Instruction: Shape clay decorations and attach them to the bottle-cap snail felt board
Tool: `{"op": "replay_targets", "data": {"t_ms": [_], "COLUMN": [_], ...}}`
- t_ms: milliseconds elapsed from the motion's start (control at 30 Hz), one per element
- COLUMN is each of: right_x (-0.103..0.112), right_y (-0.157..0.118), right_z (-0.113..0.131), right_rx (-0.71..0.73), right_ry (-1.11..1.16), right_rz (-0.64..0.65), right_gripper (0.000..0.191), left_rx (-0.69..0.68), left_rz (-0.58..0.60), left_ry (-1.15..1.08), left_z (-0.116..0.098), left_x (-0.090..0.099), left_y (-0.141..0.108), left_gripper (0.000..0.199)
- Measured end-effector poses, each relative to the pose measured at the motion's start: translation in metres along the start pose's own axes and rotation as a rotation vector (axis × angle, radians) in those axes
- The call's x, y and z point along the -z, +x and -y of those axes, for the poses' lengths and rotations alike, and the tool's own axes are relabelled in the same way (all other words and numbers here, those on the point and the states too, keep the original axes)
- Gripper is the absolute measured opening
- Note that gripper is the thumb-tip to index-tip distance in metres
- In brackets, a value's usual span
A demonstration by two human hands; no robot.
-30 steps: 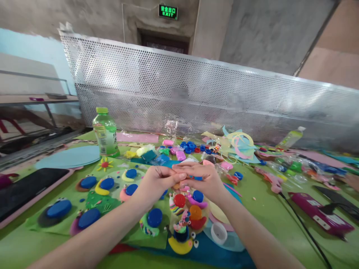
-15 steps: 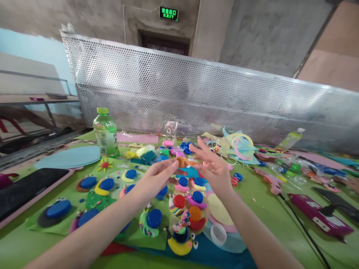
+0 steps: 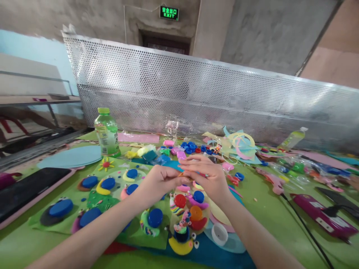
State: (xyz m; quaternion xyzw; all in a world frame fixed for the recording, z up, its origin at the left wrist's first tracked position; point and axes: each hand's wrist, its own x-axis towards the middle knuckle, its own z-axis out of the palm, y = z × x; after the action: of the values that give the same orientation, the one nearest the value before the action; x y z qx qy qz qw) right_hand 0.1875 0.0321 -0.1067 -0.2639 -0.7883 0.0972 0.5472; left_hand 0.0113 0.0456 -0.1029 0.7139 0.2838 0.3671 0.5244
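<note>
My left hand (image 3: 164,182) and my right hand (image 3: 203,172) meet above the middle of the table. A small piece of orange clay (image 3: 181,174) is pinched between their fingertips, mostly hidden by the fingers. Below them lie clay snails with bottle-cap shells: one with a red cap (image 3: 180,201), one with an orange cap (image 3: 196,213) and a green one with a blue cap (image 3: 155,217). A yellow clay figure with eyes (image 3: 181,246) sits nearest to me.
A green bottle (image 3: 107,134) stands at the back left, near a black phone (image 3: 30,186). Blue caps (image 3: 189,147) and cut paper lie behind my hands. At right are a pink glue gun (image 3: 273,182) and a magenta power strip (image 3: 322,216).
My right hand's fingers, spread before, have come down and closed in beside my left hand. The orange clay, earlier visible as a longer strip, is now mostly covered.
</note>
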Motion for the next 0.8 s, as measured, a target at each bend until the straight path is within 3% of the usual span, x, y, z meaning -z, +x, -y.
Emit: {"op": "replay_targets", "data": {"t_ms": [167, 300, 400, 500, 633, 800], "right_x": [0.011, 0.011, 0.005, 0.000, -0.003, -0.002], "right_y": [0.001, 0.002, 0.001, 0.000, -0.002, -0.002], "right_z": [-0.006, -0.002, 0.001, -0.001, -0.004, 0.000], "right_rx": [-0.171, -0.204, -0.104, -0.007, 0.050, 0.010], "right_ry": [-0.011, 0.003, -0.057, -0.108, -0.201, -0.241], "right_rz": [-0.156, -0.001, 0.093, 0.105, 0.166, 0.213], "right_gripper": [0.033, 0.055, 0.043, 0.038, 0.050, 0.060], "left_rx": [0.012, 0.015, 0.020, 0.024, 0.058, 0.058], "left_rz": [0.016, 0.062, 0.103, 0.124, 0.067, -0.027], "left_ry": [-0.141, -0.255, -0.252, -0.236, -0.215, -0.151], "left_z": [0.001, -0.001, -0.002, -0.001, 0.002, -0.002], "left_x": [-0.003, -0.005, -0.007, -0.012, -0.015, -0.009], "left_y": [-0.001, 0.000, -0.002, -0.005, -0.005, -0.001], "left_gripper": [0.027, 0.041, 0.039, 0.034, 0.034, 0.024]}}
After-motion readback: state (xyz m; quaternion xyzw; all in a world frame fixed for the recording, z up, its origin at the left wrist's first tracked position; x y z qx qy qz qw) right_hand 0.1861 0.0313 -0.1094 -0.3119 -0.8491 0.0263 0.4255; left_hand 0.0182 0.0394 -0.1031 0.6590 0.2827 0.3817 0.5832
